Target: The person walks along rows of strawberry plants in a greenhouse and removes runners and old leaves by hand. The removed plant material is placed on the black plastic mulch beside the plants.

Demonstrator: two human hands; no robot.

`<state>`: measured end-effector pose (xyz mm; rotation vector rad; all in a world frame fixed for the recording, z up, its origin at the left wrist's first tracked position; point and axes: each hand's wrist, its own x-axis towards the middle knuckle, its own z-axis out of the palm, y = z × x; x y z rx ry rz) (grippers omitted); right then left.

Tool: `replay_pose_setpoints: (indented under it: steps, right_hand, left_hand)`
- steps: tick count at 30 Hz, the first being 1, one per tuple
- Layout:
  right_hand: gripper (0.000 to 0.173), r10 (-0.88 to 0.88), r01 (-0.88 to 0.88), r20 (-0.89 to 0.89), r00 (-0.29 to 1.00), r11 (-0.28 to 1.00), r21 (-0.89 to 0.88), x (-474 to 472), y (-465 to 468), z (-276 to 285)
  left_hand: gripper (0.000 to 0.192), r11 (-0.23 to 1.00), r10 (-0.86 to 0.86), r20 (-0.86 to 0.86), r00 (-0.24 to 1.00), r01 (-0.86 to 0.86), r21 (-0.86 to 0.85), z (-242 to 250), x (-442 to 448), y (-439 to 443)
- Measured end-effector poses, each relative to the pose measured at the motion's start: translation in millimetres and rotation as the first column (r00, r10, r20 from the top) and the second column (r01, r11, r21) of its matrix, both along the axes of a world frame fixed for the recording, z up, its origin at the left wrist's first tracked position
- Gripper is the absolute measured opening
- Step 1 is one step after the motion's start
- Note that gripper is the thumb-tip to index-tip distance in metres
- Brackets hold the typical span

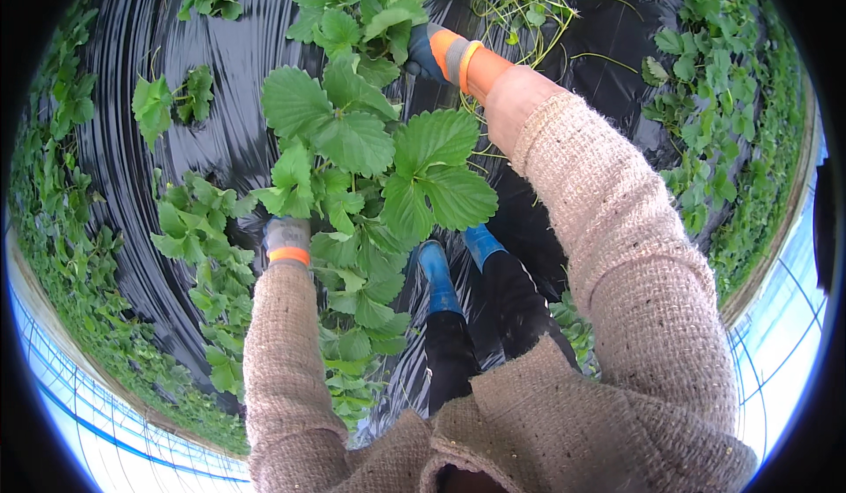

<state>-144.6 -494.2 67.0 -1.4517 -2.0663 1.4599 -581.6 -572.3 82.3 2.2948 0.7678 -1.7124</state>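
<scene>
A row of strawberry plants (353, 139) with broad toothed leaves grows up through black plastic mulch film (248, 50). My left hand (287, 233), in a grey work glove with an orange band, reaches in low at the left side of the row. Leaves cover its fingers, so any hold is hidden. Farther up, my right hand (426, 53) wears a dark-palmed glove with an orange and grey cuff. It touches the foliage from the right, and its fingertips are partly behind leaves. Whether it grips a stem cannot be seen.
Cut or trailing runners (538, 20) lie on the film beyond my right wrist. My blue rubber boots (439, 278) stand just right of the row. More strawberry plants (707, 90) line the right side, and smaller ones (173, 100) grow at left. Greenhouse framing (125, 420) curves along the rim.
</scene>
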Motion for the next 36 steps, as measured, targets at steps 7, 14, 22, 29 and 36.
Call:
replay_pose_setpoints:
  steps: [7,14,22,29,36]
  right_hand:
    - [0.024,0.235,-0.022,0.519,0.822,0.923,-0.384,16.5,-31.7,38.7]
    - [0.024,-0.326,0.381,0.562,0.760,0.924,0.021,-35.7,-28.9,33.8]
    - [0.031,-0.409,0.115,0.510,0.757,0.851,0.512,-45.0,-28.6,-12.5]
    - [0.031,-0.350,0.170,0.526,0.775,0.917,0.360,-30.9,-12.4,-12.0]
    - [0.038,-0.296,0.224,0.567,0.768,0.955,0.195,-35.7,-1.8,10.9]
  left_hand:
    - [0.017,0.995,0.087,-0.002,0.996,-0.086,0.049,5.0,4.4,-1.1]
    - [0.017,0.998,0.060,-0.034,0.998,-0.060,0.008,10.2,8.1,2.1]
    - [0.016,0.992,0.124,0.019,0.992,-0.124,0.027,1.6,0.3,-2.3]
    - [0.015,0.987,0.094,0.085,0.992,-0.105,0.125,-1.3,-3.8,-3.0]
    - [0.019,0.998,0.056,0.029,0.998,-0.057,0.041,2.5,6.8,4.5]
